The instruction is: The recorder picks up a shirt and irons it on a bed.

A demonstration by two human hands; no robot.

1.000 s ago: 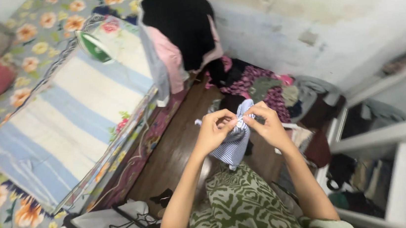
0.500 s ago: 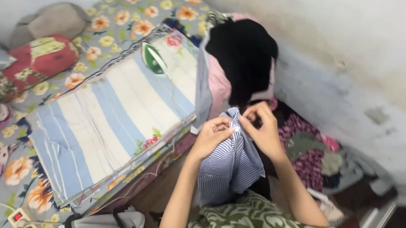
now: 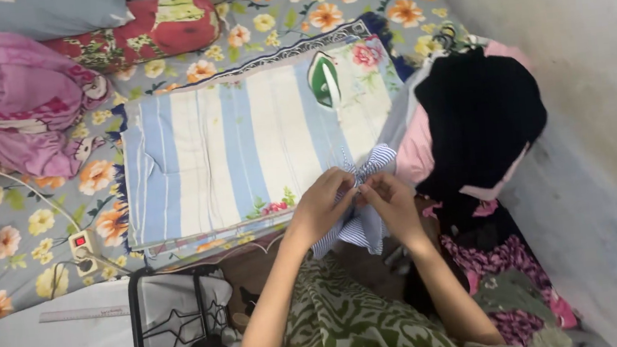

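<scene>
**Two hands pinch one striped garment at the bed's edge**

At the far left, a pink crumpled cloth (image 3: 11,104) lies heaped on the floral bedsheet (image 3: 42,222), and beside it a red bolster (image 3: 151,30) runs under a blue-grey pillow (image 3: 29,13) that the top edge cuts off. One white power strip (image 3: 83,248) with a red switch sits lower on the sheet, its cord trailing off to the left. At the bottom left, a black wire rack (image 3: 176,322) stands before a white surface; what lies on that surface is too cropped to tell.

In the middle, one blue-and-white striped blanket (image 3: 239,157) is spread flat, with a single green and white iron (image 3: 326,80) resting on its far right part.

Just right of the blanket's near corner, the left hand (image 3: 323,204) and right hand (image 3: 390,202) meet, both closed in a narrow pinch on one blue pinstriped garment (image 3: 365,225). The fingertips nearly touch each other, and the exact spot they grip is hidden by the fingers themselves. The garment bunches above the hands and hangs below them, its full shape hard to make out.

Further right, a black garment (image 3: 480,115) drapes over pink cloth (image 3: 416,152), and a heap of patterned clothes (image 3: 506,267) lies against the pale wall (image 3: 587,94).
</scene>
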